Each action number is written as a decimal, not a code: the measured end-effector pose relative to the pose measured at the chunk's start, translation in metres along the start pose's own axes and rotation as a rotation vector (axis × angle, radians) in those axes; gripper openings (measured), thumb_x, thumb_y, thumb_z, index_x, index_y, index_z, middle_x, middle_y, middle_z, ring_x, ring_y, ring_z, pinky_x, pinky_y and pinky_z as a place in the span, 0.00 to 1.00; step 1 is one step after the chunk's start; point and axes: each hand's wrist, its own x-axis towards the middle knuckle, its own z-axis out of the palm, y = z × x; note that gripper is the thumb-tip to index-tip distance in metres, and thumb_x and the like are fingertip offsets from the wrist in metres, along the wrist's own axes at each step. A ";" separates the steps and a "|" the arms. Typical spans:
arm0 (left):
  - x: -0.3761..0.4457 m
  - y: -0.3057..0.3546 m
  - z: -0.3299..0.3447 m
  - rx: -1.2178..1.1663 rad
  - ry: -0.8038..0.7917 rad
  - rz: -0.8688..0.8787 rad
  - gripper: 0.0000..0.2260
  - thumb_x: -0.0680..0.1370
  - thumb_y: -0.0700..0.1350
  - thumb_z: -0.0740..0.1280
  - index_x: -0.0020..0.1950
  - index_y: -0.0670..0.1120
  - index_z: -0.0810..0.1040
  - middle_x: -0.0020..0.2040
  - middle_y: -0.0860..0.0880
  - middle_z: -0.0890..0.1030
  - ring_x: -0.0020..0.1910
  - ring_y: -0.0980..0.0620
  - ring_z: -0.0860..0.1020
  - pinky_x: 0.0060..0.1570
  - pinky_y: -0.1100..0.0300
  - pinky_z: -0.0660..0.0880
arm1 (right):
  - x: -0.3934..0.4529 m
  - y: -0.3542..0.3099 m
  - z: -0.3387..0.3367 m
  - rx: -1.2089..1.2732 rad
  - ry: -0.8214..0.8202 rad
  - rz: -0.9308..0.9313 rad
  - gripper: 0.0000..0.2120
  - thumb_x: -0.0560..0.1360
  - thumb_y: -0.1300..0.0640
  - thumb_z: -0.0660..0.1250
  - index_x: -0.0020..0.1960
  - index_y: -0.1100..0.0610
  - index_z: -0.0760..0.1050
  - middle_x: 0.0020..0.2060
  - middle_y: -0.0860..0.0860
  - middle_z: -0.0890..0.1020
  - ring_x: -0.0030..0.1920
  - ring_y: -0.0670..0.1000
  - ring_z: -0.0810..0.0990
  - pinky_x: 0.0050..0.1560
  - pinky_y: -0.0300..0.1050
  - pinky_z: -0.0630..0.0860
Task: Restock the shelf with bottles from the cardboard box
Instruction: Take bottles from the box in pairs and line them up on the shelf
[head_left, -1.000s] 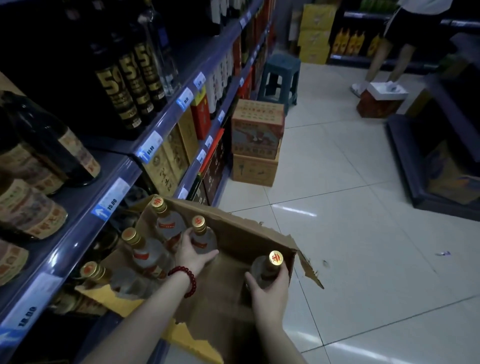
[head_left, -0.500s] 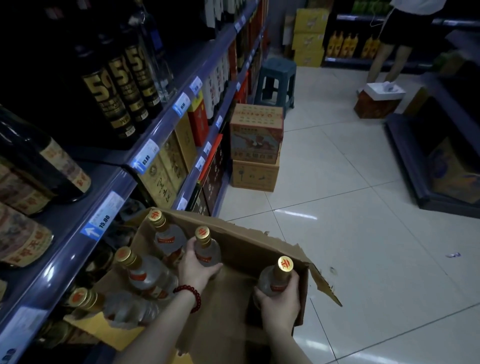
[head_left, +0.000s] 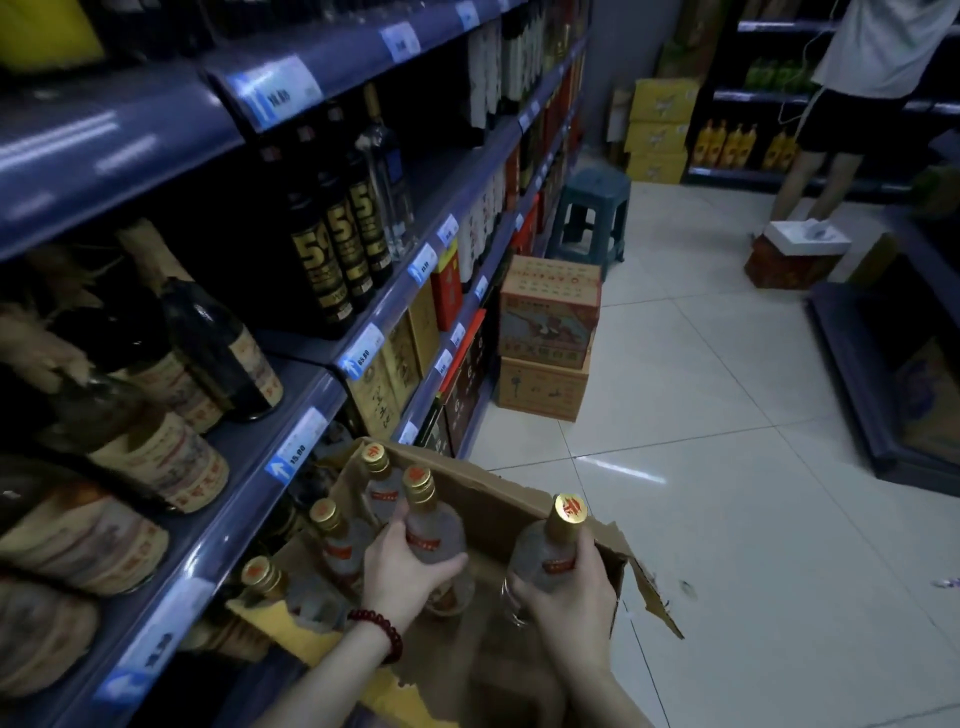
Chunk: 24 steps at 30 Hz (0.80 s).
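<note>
My left hand (head_left: 402, 569) wraps its fingers around one clear bottle (head_left: 431, 535), and my right hand (head_left: 569, 587) grips a second bottle (head_left: 545, 551) the same way. Both bottles stand inside the open cardboard box (head_left: 498, 499), just beside the shelf (head_left: 249, 499).

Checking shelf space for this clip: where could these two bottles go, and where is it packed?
Bare shelf board shows between the brown-labelled dark bottles and the black gold-numbered bottles. Left of that gap the dark bottles crowd to the edge. In the cardboard box, bare floor lies between the left hand and right hand; its left side is packed with bottles.
</note>
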 end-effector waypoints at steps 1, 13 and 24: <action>-0.006 0.008 -0.012 -0.004 0.006 0.011 0.40 0.61 0.53 0.80 0.69 0.45 0.69 0.61 0.47 0.80 0.62 0.48 0.76 0.61 0.60 0.71 | -0.002 -0.013 -0.005 0.014 -0.021 -0.027 0.36 0.60 0.62 0.81 0.63 0.49 0.70 0.53 0.45 0.78 0.56 0.48 0.76 0.56 0.39 0.71; -0.108 0.103 -0.163 -0.122 0.263 0.241 0.36 0.58 0.57 0.80 0.62 0.56 0.70 0.51 0.60 0.80 0.50 0.62 0.78 0.52 0.63 0.75 | -0.050 -0.155 -0.060 0.079 -0.161 -0.470 0.34 0.61 0.52 0.81 0.59 0.44 0.64 0.45 0.31 0.72 0.44 0.28 0.70 0.41 0.21 0.66; -0.262 0.107 -0.294 -0.265 0.594 0.233 0.28 0.57 0.49 0.82 0.53 0.63 0.76 0.47 0.63 0.84 0.46 0.64 0.81 0.48 0.62 0.76 | -0.132 -0.267 -0.085 0.206 -0.438 -0.736 0.32 0.56 0.51 0.83 0.52 0.33 0.71 0.44 0.24 0.78 0.45 0.27 0.78 0.42 0.21 0.71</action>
